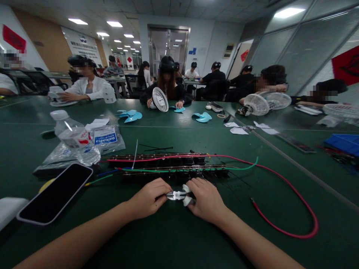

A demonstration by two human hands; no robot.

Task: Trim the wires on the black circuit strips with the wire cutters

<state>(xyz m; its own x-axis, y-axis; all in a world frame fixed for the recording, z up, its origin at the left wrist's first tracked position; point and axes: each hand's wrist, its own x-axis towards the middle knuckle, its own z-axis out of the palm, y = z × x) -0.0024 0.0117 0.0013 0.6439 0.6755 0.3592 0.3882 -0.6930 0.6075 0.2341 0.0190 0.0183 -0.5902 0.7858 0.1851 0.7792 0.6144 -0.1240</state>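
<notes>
Small pliers with white handles point(177, 195) lie level between my two hands. My right hand point(206, 198) is closed round their handles. The fingertips of my left hand point(150, 196) are pinched together at the jaw tip; whatever they hold there is too small to make out. Just beyond both hands, black strip-like parts point(168, 173) lie side by side on the green table point(157, 239). A red wire point(280, 175) and a green wire point(246, 168) run along them, the red one curving round to the right. A white cable tie point(135, 153) sticks up at their left part.
At the left are a phone point(57, 194), a plastic bottle point(74, 138) and a plastic bag with a blue label point(106, 137). Blue fan blades point(130, 116) and paper scraps point(238, 130) lie farther back. Across the table, people handle white fans point(160, 100).
</notes>
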